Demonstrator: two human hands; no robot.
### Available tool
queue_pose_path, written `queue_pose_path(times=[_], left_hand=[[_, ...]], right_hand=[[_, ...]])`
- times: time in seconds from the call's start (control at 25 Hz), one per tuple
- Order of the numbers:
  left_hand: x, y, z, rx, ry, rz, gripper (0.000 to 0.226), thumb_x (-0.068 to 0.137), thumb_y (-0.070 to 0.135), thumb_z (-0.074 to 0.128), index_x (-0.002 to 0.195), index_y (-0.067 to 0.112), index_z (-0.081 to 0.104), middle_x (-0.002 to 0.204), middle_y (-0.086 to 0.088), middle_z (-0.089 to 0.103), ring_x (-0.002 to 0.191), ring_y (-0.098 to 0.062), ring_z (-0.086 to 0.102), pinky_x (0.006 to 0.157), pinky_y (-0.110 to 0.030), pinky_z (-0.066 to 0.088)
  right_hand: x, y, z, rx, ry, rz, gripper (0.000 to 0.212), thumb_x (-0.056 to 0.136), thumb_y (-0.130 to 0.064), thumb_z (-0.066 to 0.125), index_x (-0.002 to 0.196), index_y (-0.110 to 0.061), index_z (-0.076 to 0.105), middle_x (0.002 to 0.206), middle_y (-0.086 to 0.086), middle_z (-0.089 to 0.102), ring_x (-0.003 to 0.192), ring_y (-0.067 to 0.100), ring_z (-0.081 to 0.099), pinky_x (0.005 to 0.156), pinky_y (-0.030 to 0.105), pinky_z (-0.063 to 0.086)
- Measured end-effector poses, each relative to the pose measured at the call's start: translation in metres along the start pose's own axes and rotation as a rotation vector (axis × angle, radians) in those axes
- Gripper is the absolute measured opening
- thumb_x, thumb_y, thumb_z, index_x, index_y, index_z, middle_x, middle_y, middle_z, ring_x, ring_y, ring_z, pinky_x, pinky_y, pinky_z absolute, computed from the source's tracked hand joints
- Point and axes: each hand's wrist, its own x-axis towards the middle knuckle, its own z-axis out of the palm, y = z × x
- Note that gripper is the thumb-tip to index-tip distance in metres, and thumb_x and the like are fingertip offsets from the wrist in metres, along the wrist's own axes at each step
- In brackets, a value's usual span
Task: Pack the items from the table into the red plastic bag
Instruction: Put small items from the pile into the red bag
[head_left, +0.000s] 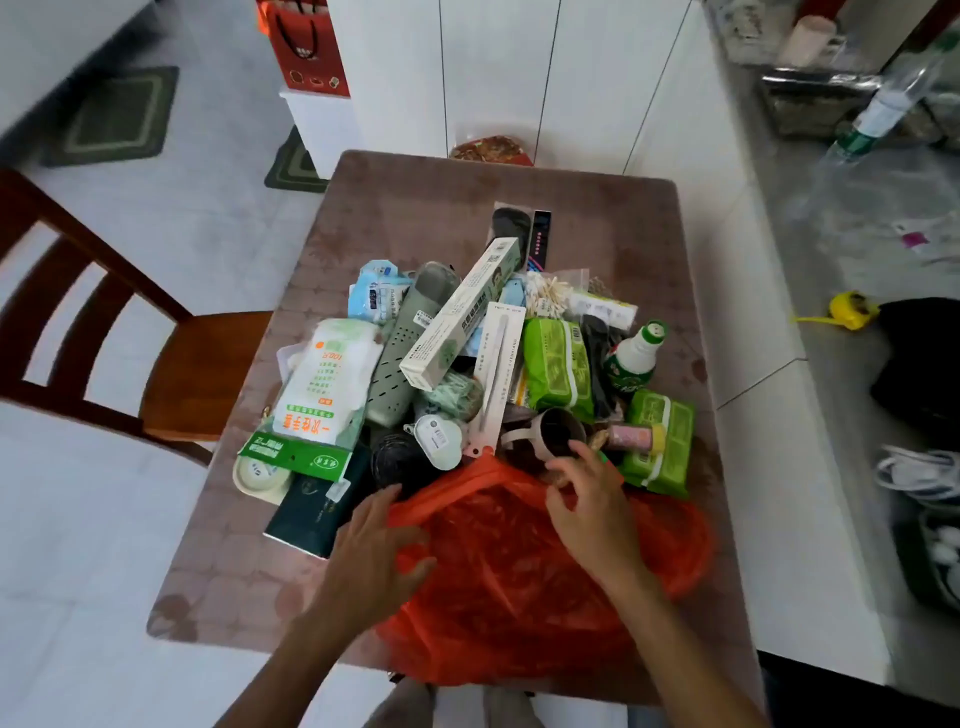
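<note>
Lying at six o'clock on the surface (395, 202), the red plastic bag (524, 577) has both hands on it, left hand (371, 551) fingers spread, right hand (592, 512) pinching its rim, piled items (467, 353) toward twelve.

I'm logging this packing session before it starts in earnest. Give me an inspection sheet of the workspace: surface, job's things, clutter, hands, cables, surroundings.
Surface: brown patterned table, far half bare.
Job's things: red plastic bag at the near edge, mouth toward a heap of items: long white box, green wet-wipe packs, white glove pack, green-capped bottle, cotton swabs. None seen inside the bag.
Clutter: items overlap, several half buried.
Hands: left hand and right hand on the bag's rim, working it open; neither holds an item.
Cables: white cord on the right counter.
Surroundings: wooden chair left, red gift bag behind, yellow tape measure on the counter.
</note>
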Motion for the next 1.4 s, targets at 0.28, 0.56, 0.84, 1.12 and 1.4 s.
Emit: queue_pose_path(times=[0.28,0.56,0.84,1.12,1.4], left_hand=[[0.006,0.004,0.008,-0.021,0.08,0.02,0.038,0.07,0.02,0.064,0.107,0.012,0.068,0.109,-0.01,0.068,0.092,-0.029,0.067,0.076,-0.044,0.057],[0.005,0.001,0.007,-0.269,0.224,0.025,0.04,0.078,0.024,0.052,0.114,0.013,0.066,0.111,-0.003,0.069,0.094,-0.017,0.066,0.083,-0.036,0.058],[-0.007,-0.012,0.009,-0.27,0.209,0.095,0.054,0.066,0.0,0.06,0.117,0.019,0.066,0.119,0.007,0.063,0.103,-0.009,0.061,0.084,-0.022,0.053],[-0.004,-0.01,0.024,-0.108,-0.008,0.092,0.044,0.077,0.031,0.061,0.121,0.03,0.064,0.143,-0.006,0.048,0.12,-0.024,0.053,0.094,-0.044,0.052],[-0.003,0.006,0.031,0.07,-0.26,0.064,0.064,0.092,0.023,0.055,0.147,0.043,0.029,0.16,-0.001,-0.021,0.149,-0.028,0.003,0.113,-0.051,0.032]], right_hand=[[0.037,-0.002,-0.019,0.051,-0.138,-0.029,0.02,0.085,-0.001,0.061,0.092,-0.016,0.072,0.102,0.001,0.066,0.102,0.026,0.058,0.086,0.04,0.049],[-0.072,-0.025,-0.039,0.784,-0.302,0.501,0.032,0.082,0.004,0.067,0.069,-0.024,0.075,0.065,-0.009,0.069,0.063,0.004,0.062,0.053,0.019,0.047],[-0.027,-0.085,0.054,1.233,-0.556,0.628,0.038,0.084,0.004,0.064,0.107,-0.026,0.071,0.106,0.001,0.075,0.099,0.022,0.067,0.093,0.04,0.052],[-0.009,-0.098,0.003,0.369,0.062,0.097,0.028,0.091,-0.02,0.059,0.118,-0.026,0.063,0.114,-0.008,0.068,0.096,0.009,0.062,0.078,0.02,0.046],[0.079,-0.144,0.065,-0.278,-0.278,-0.07,0.054,0.093,-0.046,0.052,0.138,-0.018,0.039,0.139,0.009,0.048,0.116,0.036,0.053,0.085,0.044,0.048]])
